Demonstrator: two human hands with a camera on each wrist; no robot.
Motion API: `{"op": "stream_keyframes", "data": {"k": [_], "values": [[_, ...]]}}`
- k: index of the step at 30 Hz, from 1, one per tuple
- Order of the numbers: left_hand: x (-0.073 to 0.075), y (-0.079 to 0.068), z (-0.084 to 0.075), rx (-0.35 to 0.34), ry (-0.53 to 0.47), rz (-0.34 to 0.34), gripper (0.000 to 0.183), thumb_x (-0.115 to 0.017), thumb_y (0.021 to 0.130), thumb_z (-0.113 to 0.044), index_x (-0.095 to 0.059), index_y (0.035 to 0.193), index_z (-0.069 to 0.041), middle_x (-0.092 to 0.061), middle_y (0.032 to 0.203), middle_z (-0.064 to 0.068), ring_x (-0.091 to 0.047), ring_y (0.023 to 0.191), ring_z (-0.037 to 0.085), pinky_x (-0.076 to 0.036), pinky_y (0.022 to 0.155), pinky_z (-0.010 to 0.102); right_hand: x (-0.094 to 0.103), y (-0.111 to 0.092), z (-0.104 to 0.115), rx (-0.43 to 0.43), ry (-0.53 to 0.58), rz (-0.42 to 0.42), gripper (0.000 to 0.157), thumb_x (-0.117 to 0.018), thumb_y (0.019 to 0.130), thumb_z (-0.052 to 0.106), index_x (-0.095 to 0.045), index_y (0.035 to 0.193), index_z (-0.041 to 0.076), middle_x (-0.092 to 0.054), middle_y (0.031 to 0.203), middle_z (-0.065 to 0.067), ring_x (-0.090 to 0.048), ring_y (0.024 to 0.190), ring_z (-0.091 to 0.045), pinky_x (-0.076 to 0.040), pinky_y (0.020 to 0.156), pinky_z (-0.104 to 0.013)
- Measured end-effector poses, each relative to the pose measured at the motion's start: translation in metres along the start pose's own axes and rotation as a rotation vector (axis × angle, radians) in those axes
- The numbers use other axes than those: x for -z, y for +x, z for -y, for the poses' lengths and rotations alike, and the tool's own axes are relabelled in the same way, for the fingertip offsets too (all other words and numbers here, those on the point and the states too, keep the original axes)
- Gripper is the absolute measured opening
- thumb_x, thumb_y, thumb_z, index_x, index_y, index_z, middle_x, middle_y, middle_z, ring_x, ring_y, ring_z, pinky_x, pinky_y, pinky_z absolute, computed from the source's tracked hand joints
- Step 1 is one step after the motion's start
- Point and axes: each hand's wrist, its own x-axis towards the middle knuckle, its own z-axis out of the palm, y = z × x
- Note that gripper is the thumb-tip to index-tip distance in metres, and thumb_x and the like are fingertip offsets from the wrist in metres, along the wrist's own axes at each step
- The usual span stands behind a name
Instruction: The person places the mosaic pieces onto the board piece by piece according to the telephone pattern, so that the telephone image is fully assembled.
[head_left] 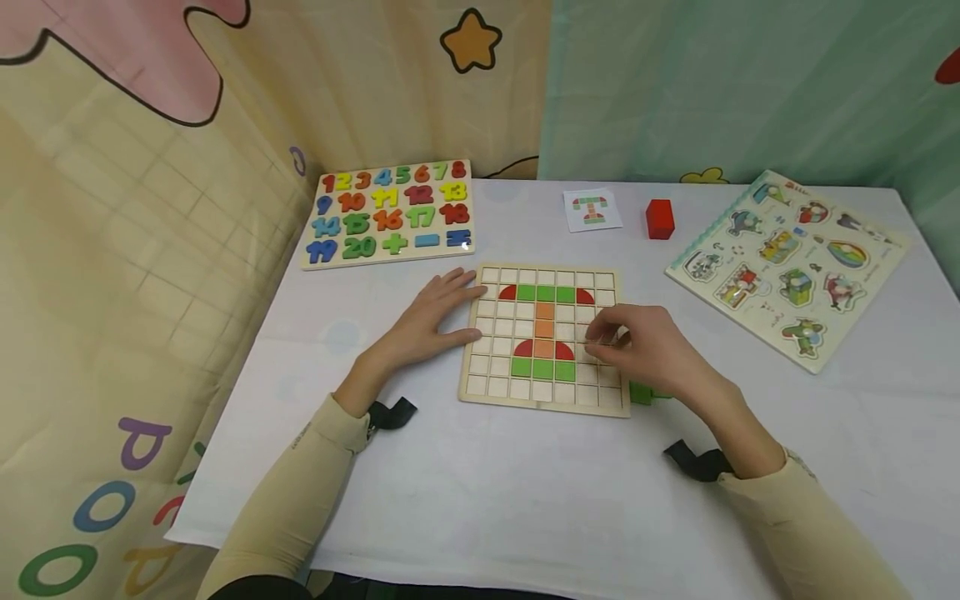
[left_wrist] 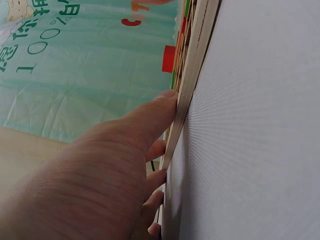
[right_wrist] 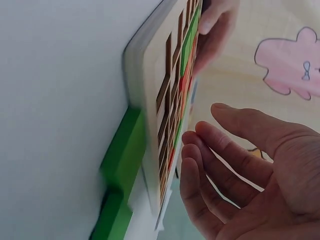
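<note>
A wooden grid board [head_left: 540, 406] lies on the table with flat coloured pieces set in its squares. Green squares [head_left: 546, 293] with red rounded pieces [head_left: 584, 297] at the ends form a bar on top. Orange squares [head_left: 544, 312] run down to a base of red and green pieces. My left hand [head_left: 431, 321] rests at the board's left edge, thumb [left_wrist: 160, 107] touching its side and fingers extended. Over the right side of the board is my right hand [head_left: 645, 346]; its fingers [right_wrist: 220, 155] are loosely bent with nothing between them.
Green blocks [right_wrist: 122, 155] lie against the board's right edge, partly under my right hand. Behind the board are a pattern card [head_left: 592, 210] and a red block [head_left: 660, 219]. A number puzzle [head_left: 390, 257] stands back left, a picture puzzle [head_left: 787, 267] right.
</note>
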Motion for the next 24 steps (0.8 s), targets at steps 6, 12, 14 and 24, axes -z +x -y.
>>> {"op": "stream_keyframes", "data": {"k": [6,12,14,24], "values": [[0.002,-0.001,-0.001,0.009,0.004,-0.001,0.072,-0.075,0.098,-0.039,-0.046,0.16,-0.018,-0.027,0.175,0.004,-0.01,0.166,0.024,-0.001,0.136,0.043,0.014,-0.016,-0.017,-0.04,-0.016,-0.017,0.007,-0.081,0.093,0.016,-0.077,0.099,0.014,-0.072,0.089,0.003,-0.064,0.086,-0.015,-0.062,0.078,-0.032],[0.001,-0.001,-0.001,0.019,0.002,0.004,0.071,-0.075,0.098,-0.039,-0.047,0.16,-0.019,-0.026,0.175,0.003,-0.009,0.166,0.022,-0.001,0.136,0.041,0.025,-0.036,-0.033,-0.068,-0.028,-0.013,0.012,-0.082,0.093,0.023,-0.077,0.102,0.015,-0.073,0.092,0.005,-0.065,0.088,-0.014,-0.062,0.078,-0.027],[0.0,-0.001,-0.001,0.02,0.004,0.005,0.071,-0.075,0.098,-0.04,-0.047,0.16,-0.019,-0.026,0.176,0.002,-0.009,0.166,0.022,-0.001,0.136,0.041,0.027,-0.043,-0.038,-0.084,-0.027,-0.006,0.016,-0.084,0.092,0.025,-0.078,0.103,0.016,-0.074,0.094,0.005,-0.065,0.089,-0.013,-0.062,0.079,-0.027],[0.0,0.0,-0.001,0.005,0.01,0.001,0.072,-0.075,0.098,-0.04,-0.047,0.16,-0.019,-0.026,0.175,0.003,-0.01,0.166,0.023,-0.002,0.136,0.042,0.032,-0.072,-0.06,-0.073,-0.029,0.041,0.037,-0.095,0.078,0.029,-0.077,0.109,0.021,-0.073,0.104,0.01,-0.063,0.091,-0.011,-0.059,0.082,-0.02]]}}
